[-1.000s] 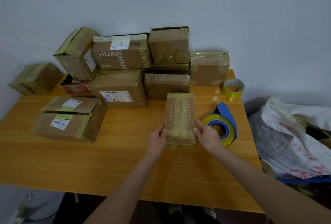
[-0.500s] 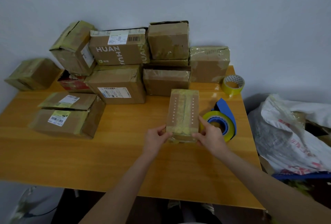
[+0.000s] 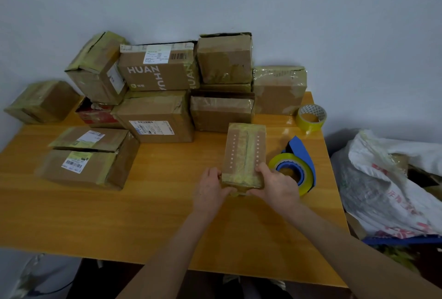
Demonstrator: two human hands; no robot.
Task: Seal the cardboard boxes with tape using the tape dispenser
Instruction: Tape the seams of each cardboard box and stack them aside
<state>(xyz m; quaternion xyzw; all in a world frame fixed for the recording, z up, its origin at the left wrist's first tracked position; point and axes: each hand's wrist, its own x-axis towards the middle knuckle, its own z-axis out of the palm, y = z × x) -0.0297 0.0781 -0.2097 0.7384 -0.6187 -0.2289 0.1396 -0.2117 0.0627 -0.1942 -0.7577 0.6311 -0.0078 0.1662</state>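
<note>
A small cardboard box with yellowish tape along its top seam lies on the wooden table. My left hand holds its near left corner, thumb against the front face. My right hand grips the near right corner, fingers over the top edge and thumb on the front. The blue tape dispenser with a yellow tape roll lies just right of the box, partly behind my right hand.
Several taped cardboard boxes are stacked along the wall at the back and left. A loose yellow tape roll sits at the back right corner. A white plastic sack bulges beside the table's right edge.
Both hands slid down to the box's near end and now press on its front face. The box stayed beside the dispenser.
</note>
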